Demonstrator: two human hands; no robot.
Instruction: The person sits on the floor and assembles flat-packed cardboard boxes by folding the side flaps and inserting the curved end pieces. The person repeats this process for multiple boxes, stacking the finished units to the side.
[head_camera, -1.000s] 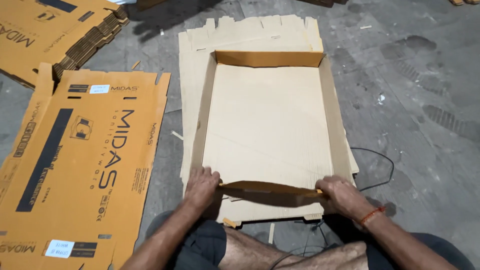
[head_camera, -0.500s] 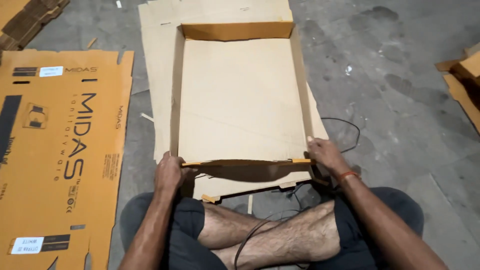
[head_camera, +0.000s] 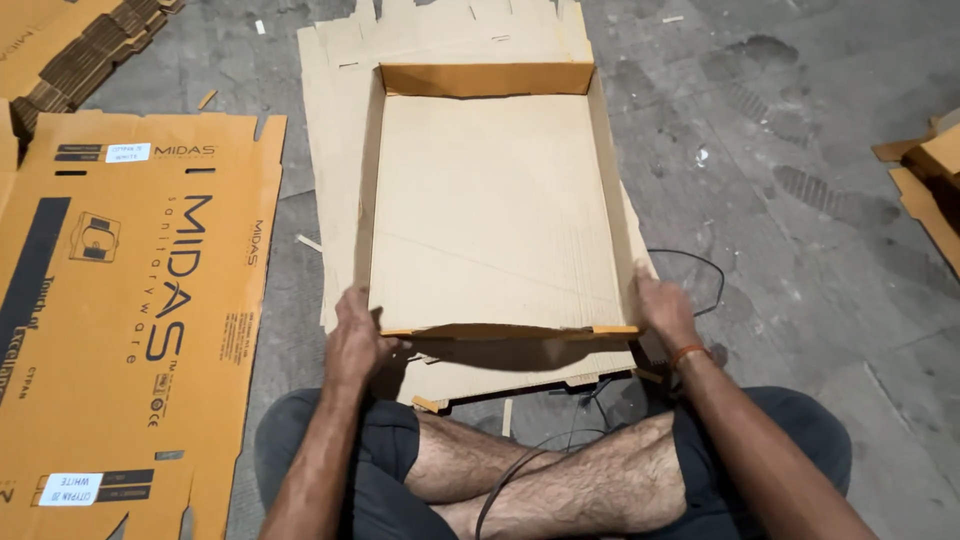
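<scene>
A shallow cardboard tray with folded-up walls lies in front of me on a stack of flat cardboard sheets. My left hand grips the tray's near left corner. My right hand, with an orange band on the wrist, grips the near right corner. The near wall between my hands is folded upward. I sit cross-legged on the floor just behind the tray.
A flat orange printed carton blank lies on the floor at left, with more stacked cardboard at the top left. Cardboard pieces sit at the right edge. A black cable runs along the grey concrete floor by my right hand.
My hands have shifted from the top of the near wall to the tray's near corners. The view has tilted, so the tray sits slightly lower and more centred.
</scene>
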